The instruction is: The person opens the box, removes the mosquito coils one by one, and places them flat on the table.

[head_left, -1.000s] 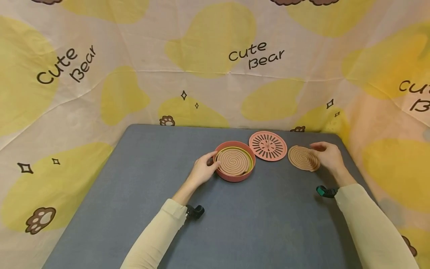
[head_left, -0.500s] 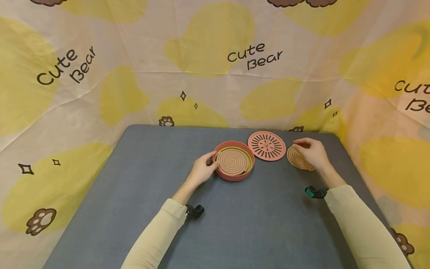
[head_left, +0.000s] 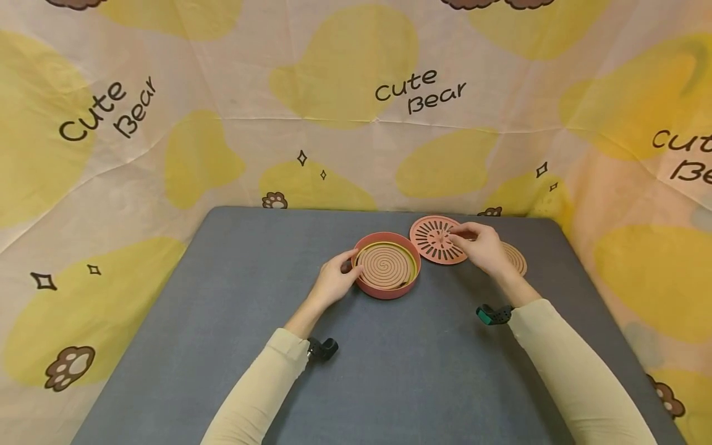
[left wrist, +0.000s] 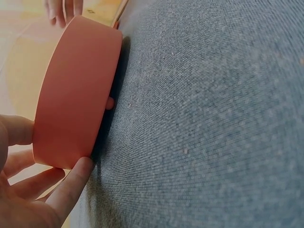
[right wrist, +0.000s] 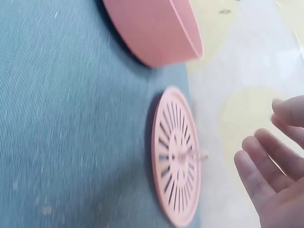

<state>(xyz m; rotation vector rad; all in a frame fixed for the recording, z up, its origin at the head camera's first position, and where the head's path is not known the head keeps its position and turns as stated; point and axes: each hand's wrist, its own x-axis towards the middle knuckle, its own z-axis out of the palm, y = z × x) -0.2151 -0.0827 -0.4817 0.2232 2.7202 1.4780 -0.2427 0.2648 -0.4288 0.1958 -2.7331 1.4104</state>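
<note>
In the head view my left hand (head_left: 334,281) holds the left side of a round red mosquito coil box (head_left: 384,295). The left wrist view has its fingers against the wall and low edge of the box (left wrist: 78,90). A brown mosquito coil (head_left: 384,266) lies inside, within a yellow-green ring. My right hand (head_left: 483,249), its fingers loosely bent and holding nothing, is over the right side of the slotted pink lid (head_left: 431,241). The right wrist view shows a gap between that hand (right wrist: 275,166) and the lid (right wrist: 166,156), which has a thin peg at its centre.
A second mosquito coil (head_left: 514,256) lies right of the lid, partly hidden behind my right hand. Everything stands on a grey-blue table (head_left: 411,371) with patterned cloth (head_left: 345,74) hanging behind it and at both sides.
My right hand has moved left, from the second coil to above the slotted lid. The second coil stays on the table. My left hand keeps its place on the box.
</note>
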